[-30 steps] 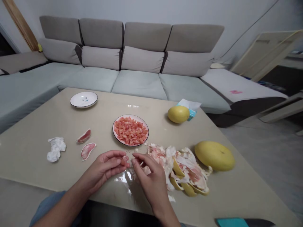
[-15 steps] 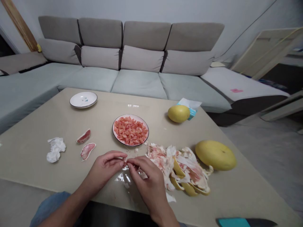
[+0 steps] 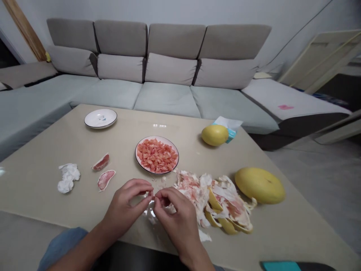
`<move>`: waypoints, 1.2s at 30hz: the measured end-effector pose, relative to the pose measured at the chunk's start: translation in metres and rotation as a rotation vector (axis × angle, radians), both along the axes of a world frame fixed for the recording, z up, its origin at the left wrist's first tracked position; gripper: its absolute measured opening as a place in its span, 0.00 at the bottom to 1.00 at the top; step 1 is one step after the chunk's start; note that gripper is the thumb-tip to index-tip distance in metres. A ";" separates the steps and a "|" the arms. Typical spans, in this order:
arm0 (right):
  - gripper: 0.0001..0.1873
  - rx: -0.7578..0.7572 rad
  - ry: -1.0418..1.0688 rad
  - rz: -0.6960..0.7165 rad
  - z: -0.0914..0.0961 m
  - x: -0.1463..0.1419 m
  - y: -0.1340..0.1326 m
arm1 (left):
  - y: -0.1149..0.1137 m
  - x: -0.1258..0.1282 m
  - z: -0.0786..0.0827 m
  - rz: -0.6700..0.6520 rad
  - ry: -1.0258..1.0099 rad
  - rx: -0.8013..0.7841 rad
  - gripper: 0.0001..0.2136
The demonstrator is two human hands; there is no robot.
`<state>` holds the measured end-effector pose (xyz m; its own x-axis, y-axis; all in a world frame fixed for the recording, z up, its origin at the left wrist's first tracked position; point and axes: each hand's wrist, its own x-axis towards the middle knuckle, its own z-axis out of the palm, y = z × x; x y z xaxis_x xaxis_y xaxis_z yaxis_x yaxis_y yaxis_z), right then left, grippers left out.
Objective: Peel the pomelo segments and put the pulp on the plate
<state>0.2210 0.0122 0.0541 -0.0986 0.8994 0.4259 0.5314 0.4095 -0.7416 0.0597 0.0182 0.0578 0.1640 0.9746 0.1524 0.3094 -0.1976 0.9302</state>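
Note:
My left hand (image 3: 128, 207) and my right hand (image 3: 180, 216) meet fingertip to fingertip over the near part of the table. Both are pinched on a small pinkish piece of pomelo flesh (image 3: 151, 193), mostly hidden by the fingers. Just beyond them is a dark-rimmed plate (image 3: 169, 142) heaped with peeled pomelo flesh (image 3: 156, 156). Two pomelo segments (image 3: 106, 180) with membrane on them lie left of my left hand. Close beside my right hand spreads a pile of pomelo peel and membrane (image 3: 208, 197).
One whole pomelo (image 3: 259, 185) lies right of the peel; another pomelo (image 3: 214, 135) rests by a blue tissue pack (image 3: 231, 134). Crumpled tissue (image 3: 68, 177) and a white plate (image 3: 96, 118) are at left. A teal-and-black object (image 3: 282, 266) crosses the bottom edge. A sofa (image 3: 166, 99) stands behind.
My left fingers have arched up more, with a wider gap between thumb and index finger, while the tips stay together with the right hand's. The view has shifted slightly.

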 end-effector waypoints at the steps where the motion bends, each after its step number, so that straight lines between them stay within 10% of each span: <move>1: 0.07 0.005 -0.008 -0.001 -0.001 0.000 0.000 | 0.000 -0.001 0.000 -0.003 0.084 0.088 0.08; 13: 0.08 0.129 -0.145 -0.008 -0.011 -0.005 -0.001 | -0.003 -0.006 -0.009 -0.129 0.502 0.361 0.12; 24: 0.08 0.079 -0.001 0.023 -0.006 -0.009 -0.003 | -0.005 -0.003 -0.001 -0.062 0.231 0.275 0.11; 36: 0.07 -0.118 0.169 -0.011 -0.003 -0.001 -0.001 | 0.013 -0.012 0.005 0.192 -0.239 -0.186 0.03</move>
